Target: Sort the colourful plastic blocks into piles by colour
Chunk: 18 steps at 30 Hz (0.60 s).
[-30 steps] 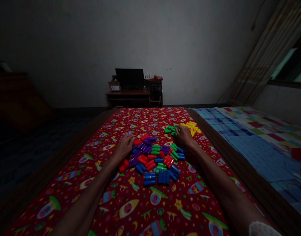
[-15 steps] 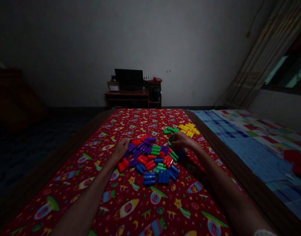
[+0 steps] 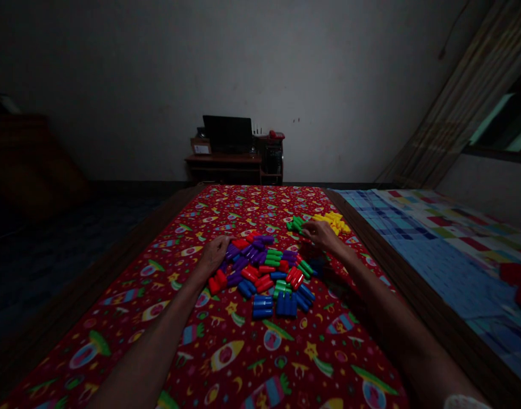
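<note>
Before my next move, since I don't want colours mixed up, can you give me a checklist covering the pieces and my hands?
1. Yellow pieces grouped, with no other colour visible among them: ok.
2. Green pieces all together: not ok; there is a far green group, but others lie in the mixed pile.
3. Right hand at the far green group: ok.
4. Right hand free of any piece: cannot tell; its fingertips are too dark.
5. Left hand beside the mixed pile's left edge: ok.
</note>
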Available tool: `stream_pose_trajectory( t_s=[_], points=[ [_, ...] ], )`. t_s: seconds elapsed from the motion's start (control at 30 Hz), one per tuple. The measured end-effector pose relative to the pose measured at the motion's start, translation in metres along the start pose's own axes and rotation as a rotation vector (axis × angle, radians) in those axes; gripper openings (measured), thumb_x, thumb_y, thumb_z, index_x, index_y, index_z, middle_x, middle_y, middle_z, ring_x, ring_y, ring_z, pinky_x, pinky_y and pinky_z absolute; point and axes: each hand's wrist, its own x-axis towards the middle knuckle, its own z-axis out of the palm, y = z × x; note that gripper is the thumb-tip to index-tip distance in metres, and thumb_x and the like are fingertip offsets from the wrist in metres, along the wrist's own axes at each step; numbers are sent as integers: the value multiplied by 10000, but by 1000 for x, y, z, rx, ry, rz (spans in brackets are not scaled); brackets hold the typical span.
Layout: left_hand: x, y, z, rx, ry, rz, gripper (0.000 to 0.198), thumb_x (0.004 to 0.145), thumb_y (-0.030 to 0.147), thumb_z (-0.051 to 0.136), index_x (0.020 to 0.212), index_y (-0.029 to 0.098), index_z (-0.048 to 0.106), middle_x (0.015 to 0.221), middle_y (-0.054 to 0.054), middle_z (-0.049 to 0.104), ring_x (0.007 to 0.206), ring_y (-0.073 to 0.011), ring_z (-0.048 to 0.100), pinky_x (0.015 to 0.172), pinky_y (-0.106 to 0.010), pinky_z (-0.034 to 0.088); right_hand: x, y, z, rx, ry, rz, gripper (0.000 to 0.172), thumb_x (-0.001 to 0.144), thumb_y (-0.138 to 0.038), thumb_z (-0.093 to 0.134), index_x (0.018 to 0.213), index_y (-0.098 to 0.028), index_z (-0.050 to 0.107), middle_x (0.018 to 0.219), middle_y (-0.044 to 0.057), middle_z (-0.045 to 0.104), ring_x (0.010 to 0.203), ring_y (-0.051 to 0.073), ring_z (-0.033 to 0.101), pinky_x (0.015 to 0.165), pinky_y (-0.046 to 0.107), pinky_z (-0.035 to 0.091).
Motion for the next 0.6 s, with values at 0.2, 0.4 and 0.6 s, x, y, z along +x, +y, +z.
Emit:
stream_pose_trajectory(
  t_s=[0.2, 0.4, 0.6],
  points=[
    [1, 0, 1, 24, -21, -6, 452, 843, 413, 300, 843, 173, 683, 1041, -97, 711, 1009, -226, 625, 941, -338, 467, -64, -10, -9, 4, -374, -160, 462, 781, -330, 676, 1217, -188, 622, 1105, 113, 683, 997, 255, 621, 797, 288, 443],
    [2, -1, 2, 8, -4, 9, 431, 843, 407, 317, 840, 178, 682, 992, -79, 721, 984, -214, 629, 914, -324, 478, -71, -24, 21, -29, -245, -206, 193, 818, -233, 612, 974, -128, 658, 1019, 128, 664, 948, 219, 582, 801, 281, 396],
    [3, -7, 4, 7, 8, 42, 426, 853, 397, 318, 847, 182, 686, 981, -79, 720, 968, -217, 637, 909, -339, 490, -61, -46, 21, -10, -177, -113, 141, 837, -208, 533, 787, -139, 646, 738, 42, 625, 656, 130, 512, 607, 232, 315]
  ],
)
